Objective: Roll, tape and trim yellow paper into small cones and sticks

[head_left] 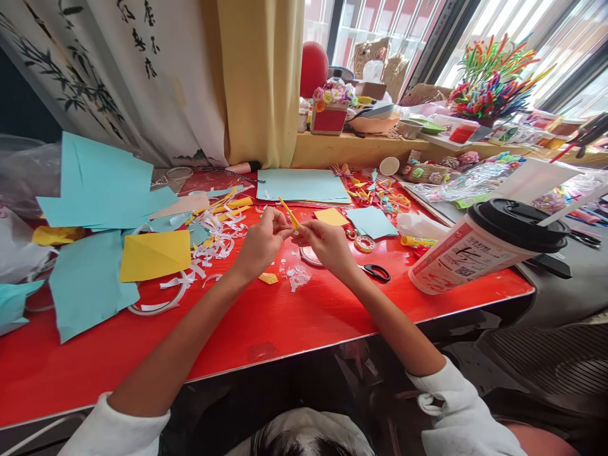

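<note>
Above the middle of the red table (pixel 308 323), my right hand (pixel 327 244) pinches a small folded piece of yellow paper (pixel 289 214), which points up and to the left. My left hand (pixel 265 240) is close beside it with thumb and fingertips pressed together; what lies between them is too small to make out. White paper shreds (pixel 297 277) and a yellow scrap (pixel 268 278) lie below the hands. Scissors with black handles (pixel 377 272) rest by my right wrist. Behind the hands are a yellow square (pixel 331 217) and a light blue square (pixel 372 222).
A large lidded cup (pixel 465 253) stands at the right. Light blue sheets (pixel 90 278), a yellow sheet (pixel 156 255) and a white ring (pixel 161 307) lie at the left. A stack of blue paper (pixel 303 185) is at the back, with a roll of tape (pixel 364 244) nearer.
</note>
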Demonstrator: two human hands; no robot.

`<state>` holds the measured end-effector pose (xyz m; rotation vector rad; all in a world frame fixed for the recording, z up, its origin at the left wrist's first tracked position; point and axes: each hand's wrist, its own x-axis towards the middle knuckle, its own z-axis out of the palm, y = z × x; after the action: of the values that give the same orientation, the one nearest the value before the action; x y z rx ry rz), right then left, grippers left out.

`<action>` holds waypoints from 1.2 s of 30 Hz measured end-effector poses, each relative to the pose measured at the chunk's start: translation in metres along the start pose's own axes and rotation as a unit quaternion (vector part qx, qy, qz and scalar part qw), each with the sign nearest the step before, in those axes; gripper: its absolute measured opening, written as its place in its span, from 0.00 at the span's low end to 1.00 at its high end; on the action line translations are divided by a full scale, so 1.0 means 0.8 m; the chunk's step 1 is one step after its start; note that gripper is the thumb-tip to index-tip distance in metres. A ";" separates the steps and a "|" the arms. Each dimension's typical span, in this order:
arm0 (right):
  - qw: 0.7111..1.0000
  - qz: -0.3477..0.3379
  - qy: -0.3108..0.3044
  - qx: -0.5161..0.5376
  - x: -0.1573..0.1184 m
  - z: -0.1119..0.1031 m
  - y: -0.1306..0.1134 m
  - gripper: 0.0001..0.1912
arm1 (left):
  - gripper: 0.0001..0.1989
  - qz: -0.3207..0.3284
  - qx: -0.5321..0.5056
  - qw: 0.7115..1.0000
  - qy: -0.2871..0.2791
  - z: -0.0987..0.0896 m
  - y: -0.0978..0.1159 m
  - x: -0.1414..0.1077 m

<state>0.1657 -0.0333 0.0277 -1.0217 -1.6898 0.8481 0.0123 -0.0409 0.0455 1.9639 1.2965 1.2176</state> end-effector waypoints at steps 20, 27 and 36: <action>0.998 0.051 -0.012 0.042 -0.002 0.005 -0.002 0.10 | 0.09 -0.022 0.019 0.999 -0.013 0.003 0.003 -0.003; 0.997 0.053 -0.028 0.050 -0.003 0.008 0.000 0.10 | 0.08 -0.008 0.068 0.998 0.009 0.006 -0.002 -0.002; 0.997 0.053 -0.031 0.042 -0.004 0.010 0.003 0.12 | 0.09 -0.002 0.139 0.989 0.052 0.011 -0.011 -0.002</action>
<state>0.1592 -0.0358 0.0218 -1.0443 -1.6491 1.0198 0.0160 -0.0377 0.0339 2.1094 1.5970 1.2037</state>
